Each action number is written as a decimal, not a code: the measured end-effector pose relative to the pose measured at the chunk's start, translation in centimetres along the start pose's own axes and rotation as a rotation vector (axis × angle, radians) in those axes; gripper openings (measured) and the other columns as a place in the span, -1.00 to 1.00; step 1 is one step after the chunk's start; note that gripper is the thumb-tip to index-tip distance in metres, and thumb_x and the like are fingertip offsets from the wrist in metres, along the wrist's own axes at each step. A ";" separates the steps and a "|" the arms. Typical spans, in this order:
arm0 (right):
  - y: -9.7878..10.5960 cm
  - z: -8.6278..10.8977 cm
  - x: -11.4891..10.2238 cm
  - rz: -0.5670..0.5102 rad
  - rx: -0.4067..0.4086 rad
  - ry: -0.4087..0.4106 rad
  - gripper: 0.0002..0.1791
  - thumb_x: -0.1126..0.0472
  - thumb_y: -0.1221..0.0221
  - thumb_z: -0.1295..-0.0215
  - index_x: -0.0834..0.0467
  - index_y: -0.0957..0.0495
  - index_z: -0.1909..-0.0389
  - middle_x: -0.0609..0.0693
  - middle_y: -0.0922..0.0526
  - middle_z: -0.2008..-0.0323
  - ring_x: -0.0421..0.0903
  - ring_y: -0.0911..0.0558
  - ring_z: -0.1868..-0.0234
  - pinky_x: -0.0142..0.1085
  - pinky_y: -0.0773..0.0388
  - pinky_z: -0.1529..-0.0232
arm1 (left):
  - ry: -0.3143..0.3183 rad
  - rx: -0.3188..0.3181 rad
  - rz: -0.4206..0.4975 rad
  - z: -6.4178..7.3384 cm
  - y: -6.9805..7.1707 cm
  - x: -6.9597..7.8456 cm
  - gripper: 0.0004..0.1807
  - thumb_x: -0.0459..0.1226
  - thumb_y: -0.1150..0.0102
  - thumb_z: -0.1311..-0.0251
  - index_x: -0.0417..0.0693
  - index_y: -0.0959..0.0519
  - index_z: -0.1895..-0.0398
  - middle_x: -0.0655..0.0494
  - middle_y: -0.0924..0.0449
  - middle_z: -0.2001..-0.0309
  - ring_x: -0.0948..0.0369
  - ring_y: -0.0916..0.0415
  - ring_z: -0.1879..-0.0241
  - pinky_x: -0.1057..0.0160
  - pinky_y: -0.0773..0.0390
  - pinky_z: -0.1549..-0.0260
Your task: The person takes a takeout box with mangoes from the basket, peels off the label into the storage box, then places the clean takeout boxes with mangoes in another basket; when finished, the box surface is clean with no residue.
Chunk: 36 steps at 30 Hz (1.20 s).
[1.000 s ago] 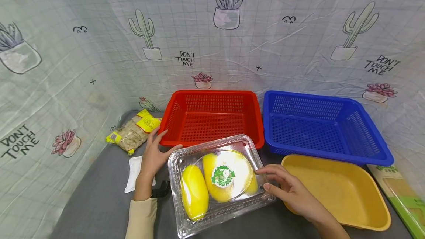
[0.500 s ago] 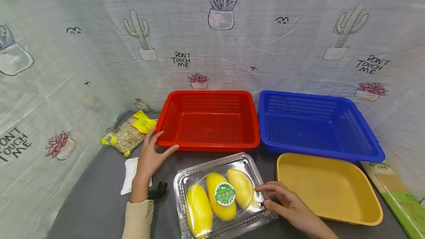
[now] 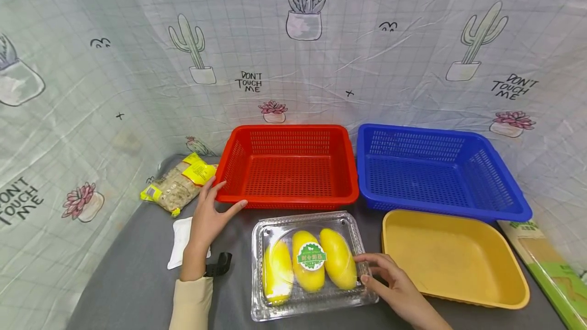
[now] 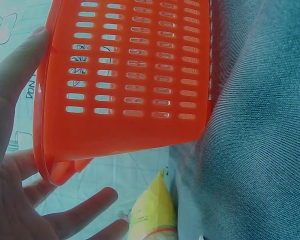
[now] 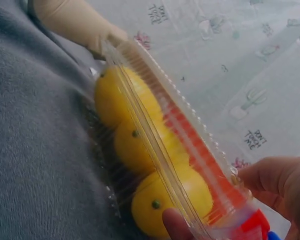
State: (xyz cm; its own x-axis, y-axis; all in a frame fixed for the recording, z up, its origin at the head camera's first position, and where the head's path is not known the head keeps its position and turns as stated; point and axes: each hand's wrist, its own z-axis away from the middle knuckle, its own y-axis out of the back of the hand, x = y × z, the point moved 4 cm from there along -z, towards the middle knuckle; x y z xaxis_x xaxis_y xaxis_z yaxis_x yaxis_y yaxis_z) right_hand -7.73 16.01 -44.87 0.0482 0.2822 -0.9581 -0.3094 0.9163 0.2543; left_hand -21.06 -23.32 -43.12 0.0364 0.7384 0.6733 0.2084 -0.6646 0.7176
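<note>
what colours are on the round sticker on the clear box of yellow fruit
The sticker is mainly green and white; it shows best in the head view.

A clear plastic box (image 3: 316, 305) lies with its lid closed on the near side of the red basket (image 3: 289, 174), just in front of it and turned slightly askew. I can see three plump yellow fruits (image 3: 302, 240) side by side under the lid, with a round green-and-white sticker (image 3: 312, 256) over the middle one. The right hand (image 3: 390, 281) pinches the box's edge. The basket itself stands upright, its walls slotted, the left hand (image 3: 208, 220) touching its near left corner.
</note>
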 end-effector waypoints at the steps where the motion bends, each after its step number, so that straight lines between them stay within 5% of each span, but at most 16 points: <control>1: -0.2 0.0 0.0 -0.005 0.012 -0.007 -0.62 0.21 -0.14 -0.40 0.20 -0.46 -0.20 0.19 -0.36 -0.18 0.02 -0.46 -0.09 -0.30 -0.54 0.06 | 0.000 0.002 0.001 0.0 0.0 0.0 -0.08 0.14 -0.38 -0.04 -0.10 -0.30 -0.39 -0.03 0.02 -0.52 -0.10 -0.06 -0.44 -0.25 -0.26 -0.25; 17: -1.4 -0.7 -0.3 -0.010 0.131 -0.094 -0.62 0.15 -0.21 -0.35 0.04 -0.53 -0.17 0.14 -0.39 -0.12 0.00 -0.51 0.02 -0.23 -0.52 0.11 | -0.048 0.010 0.054 0.3 -0.3 -0.1 -0.12 0.08 -0.39 -0.07 -0.13 -0.30 -0.38 0.00 0.10 -0.54 -0.13 -0.01 -0.46 -0.30 -0.25 -0.23; 23: -1.2 -0.4 -0.7 -0.010 0.108 -0.032 -0.59 0.19 -0.21 -0.34 0.11 -0.51 -0.19 0.16 -0.31 -0.21 -0.08 -0.56 0.09 -0.33 -0.58 0.25 | -0.062 0.015 0.072 0.4 -0.3 0.1 -0.09 0.04 -0.39 -0.08 -0.18 -0.23 -0.41 -0.06 0.11 -0.53 -0.14 0.02 -0.46 -0.29 -0.20 -0.27; 30: -0.2 0.5 -1.1 -0.014 0.154 -0.055 -0.56 0.20 -0.24 -0.31 0.07 -0.50 -0.21 0.12 -0.20 -0.34 -0.10 -0.45 -0.02 -0.37 -0.58 0.15 | -0.109 -0.005 0.134 0.7 -0.1 0.3 -0.12 -0.05 -0.39 -0.11 -0.14 -0.19 -0.43 -0.11 0.11 -0.50 -0.15 0.10 -0.46 -0.34 -0.12 -0.28; 32: 0.1 0.8 -1.2 0.021 0.172 -0.036 -0.58 0.21 -0.25 -0.31 0.07 -0.52 -0.19 0.11 -0.23 -0.31 -0.09 -0.46 -0.02 -0.37 -0.58 0.16 | -0.131 0.011 0.136 0.9 0.2 0.3 -0.14 -0.08 -0.40 -0.10 -0.14 -0.21 -0.41 -0.13 0.06 -0.49 -0.15 0.08 -0.44 -0.34 -0.13 -0.27; 36: 0.3 1.1 -1.9 0.111 0.212 0.163 -0.68 0.35 -0.22 -0.30 0.14 -0.57 -0.07 0.03 -0.37 -0.14 -0.20 -0.50 0.12 -0.38 -0.57 0.30 | -0.188 0.086 0.109 1.4 0.9 0.3 -0.20 -0.14 -0.43 -0.07 -0.18 -0.29 -0.35 -0.18 -0.09 -0.41 -0.15 -0.02 -0.39 -0.31 -0.14 -0.23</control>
State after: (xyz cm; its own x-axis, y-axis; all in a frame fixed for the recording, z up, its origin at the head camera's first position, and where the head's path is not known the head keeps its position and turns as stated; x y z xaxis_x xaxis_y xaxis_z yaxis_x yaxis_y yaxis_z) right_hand -6.87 16.10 -42.82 -0.1339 0.3505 -0.9269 -0.0983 0.9260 0.3644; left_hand -19.52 -23.54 -42.45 0.2429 0.6764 0.6954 0.2754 -0.7354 0.6191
